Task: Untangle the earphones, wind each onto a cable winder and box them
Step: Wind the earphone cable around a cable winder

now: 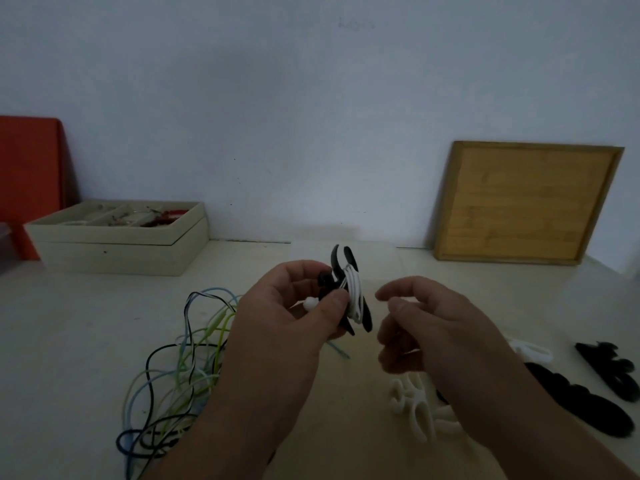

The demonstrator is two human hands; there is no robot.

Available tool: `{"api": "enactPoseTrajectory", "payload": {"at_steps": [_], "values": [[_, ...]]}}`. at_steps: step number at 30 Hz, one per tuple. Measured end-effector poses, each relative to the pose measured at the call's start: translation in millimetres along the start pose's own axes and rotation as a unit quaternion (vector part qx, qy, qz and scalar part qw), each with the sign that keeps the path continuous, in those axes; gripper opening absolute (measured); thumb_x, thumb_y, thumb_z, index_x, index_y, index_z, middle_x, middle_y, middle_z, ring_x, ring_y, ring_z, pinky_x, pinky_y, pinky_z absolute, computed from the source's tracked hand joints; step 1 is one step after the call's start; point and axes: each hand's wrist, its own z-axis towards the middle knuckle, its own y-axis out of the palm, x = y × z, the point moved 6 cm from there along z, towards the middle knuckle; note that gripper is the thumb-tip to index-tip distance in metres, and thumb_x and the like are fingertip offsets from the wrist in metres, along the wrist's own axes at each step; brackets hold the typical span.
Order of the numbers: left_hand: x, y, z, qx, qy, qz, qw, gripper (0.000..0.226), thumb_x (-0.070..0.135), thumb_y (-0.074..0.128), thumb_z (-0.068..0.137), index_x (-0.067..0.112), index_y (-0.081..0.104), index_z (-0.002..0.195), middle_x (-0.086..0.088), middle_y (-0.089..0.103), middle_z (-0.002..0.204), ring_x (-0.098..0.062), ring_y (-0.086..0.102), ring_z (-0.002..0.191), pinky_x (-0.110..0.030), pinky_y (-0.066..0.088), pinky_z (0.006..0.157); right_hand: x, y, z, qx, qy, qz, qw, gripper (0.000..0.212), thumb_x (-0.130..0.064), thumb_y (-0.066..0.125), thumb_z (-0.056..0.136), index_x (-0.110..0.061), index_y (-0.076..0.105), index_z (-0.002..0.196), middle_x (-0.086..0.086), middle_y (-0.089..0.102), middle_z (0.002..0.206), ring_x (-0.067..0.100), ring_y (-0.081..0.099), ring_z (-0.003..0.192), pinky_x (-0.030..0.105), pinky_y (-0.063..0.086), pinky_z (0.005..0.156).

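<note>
Okay, got the black cable winder pinched in the left hand, up above the middle of the tabletop, with the white earphone cable looped round its waist and an earbud poking out by the thumb. Got the right hand just beside it, loosely curled, apparently empty. Probably weighs next to nothing; floppy, springy cord, so likely to unspool if let go. Best to grip the stiff plastic prongs, not the soft wire, and to avoid yanking the bud. Plenty left: coloured tangle by the near left edge, beige box at the far left corner.
</note>
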Motion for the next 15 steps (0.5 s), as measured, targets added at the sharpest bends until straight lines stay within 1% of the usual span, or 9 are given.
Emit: {"api": "enactPoseTrajectory", "payload": {"at_steps": [1,3,4,6,9,11,13,15], "values": [[0,0,0,-0.004,-0.004,-0.006,1.0,0.017,0.004,0.071,0.083,0.019,0.069,0.092,0.002,0.075,0.082,-0.01,0.069,0.064,-0.023,0.058,0.063,-1,2,0,-0.011,0.002,0.016,1.0,0.02,-0.016,0.049,0.1,-0.026,0.062,0.111,0.004,0.071,0.071,0.019,0.069,0.062,0.036,0.061,0.063],[0,2,0,-0.016,-0.018,-0.02,1.0,0.018,0.002,0.07,0.083,0.018,0.07,0.091,-0.001,0.075,0.081,-0.01,0.067,0.062,-0.026,0.058,0.064,-3,4,-1,-0.033,-0.004,0.032,0.999,0.036,-0.012,0.049,0.1,-0.036,0.054,0.126,0.004,0.075,0.078,0.022,0.072,0.067,0.033,0.06,0.063],[-1,3,-1,-0.022,-0.025,-0.024,0.999,0.018,0.002,0.07,0.083,0.018,0.071,0.09,-0.001,0.075,0.082,-0.011,0.067,0.062,-0.028,0.058,0.065,-5,6,-2,-0.048,-0.007,0.037,0.998,0.043,-0.01,0.049,0.1,-0.041,0.05,0.13,0.004,0.076,0.081,0.023,0.074,0.069,0.033,0.06,0.065],[-2,5,-1,-0.037,-0.032,-0.023,0.999,0.019,0.001,0.07,0.083,0.02,0.073,0.086,-0.003,0.075,0.085,-0.013,0.068,0.064,-0.034,0.06,0.069,-7,11,-3,-0.077,-0.009,0.042,0.996,0.048,-0.008,0.046,0.101,-0.045,0.05,0.131,0.004,0.077,0.086,0.022,0.075,0.076,0.035,0.06,0.07],[-3,12,-4,-0.077,-0.047,-0.037,0.995,0.019,0.007,0.074,0.077,0.024,0.075,0.083,-0.007,0.076,0.087,-0.021,0.071,0.069,-0.039,0.06,0.071,-7,11,-4,-0.081,-0.013,0.047,0.996,0.042,-0.007,0.046,0.101,-0.039,0.059,0.124,0.001,0.077,0.093,0.018,0.074,0.086,0.032,0.06,0.076],[-5,16,-6,-0.103,-0.066,-0.065,0.99,0.019,0.011,0.081,0.068,0.022,0.076,0.083,-0.009,0.075,0.082,-0.022,0.068,0.065,-0.037,0.058,0.067,-9,8,-3,-0.074,-0.027,0.05,0.996,0.033,-0.006,0.05,0.099,-0.029,0.068,0.115,0.0,0.078,0.092,0.015,0.074,0.086,0.026,0.059,0.075],[-7,19,-7,-0.121,-0.084,-0.092,0.985,0.019,0.01,0.084,0.068,0.02,0.077,0.082,-0.011,0.072,0.076,-0.019,0.061,0.058,-0.033,0.056,0.063,-12,6,-2,-0.066,-0.047,0.037,0.996,0.026,-0.008,0.053,0.097,-0.021,0.075,0.103,-0.002,0.078,0.087,0.011,0.074,0.081,0.019,0.057,0.071],[-7,23,-9,-0.145,-0.104,-0.127,0.976,0.016,0.008,0.075,0.068,0.015,0.077,0.082,-0.015,0.071,0.076,-0.022,0.06,0.059,-0.031,0.056,0.06,-13,5,-2,-0.048,-0.061,0.004,0.997,0.023,-0.012,0.055,0.096,-0.02,0.077,0.094,-0.004,0.076,0.076,0.005,0.071,0.067,0.013,0.053,0.06]]}}
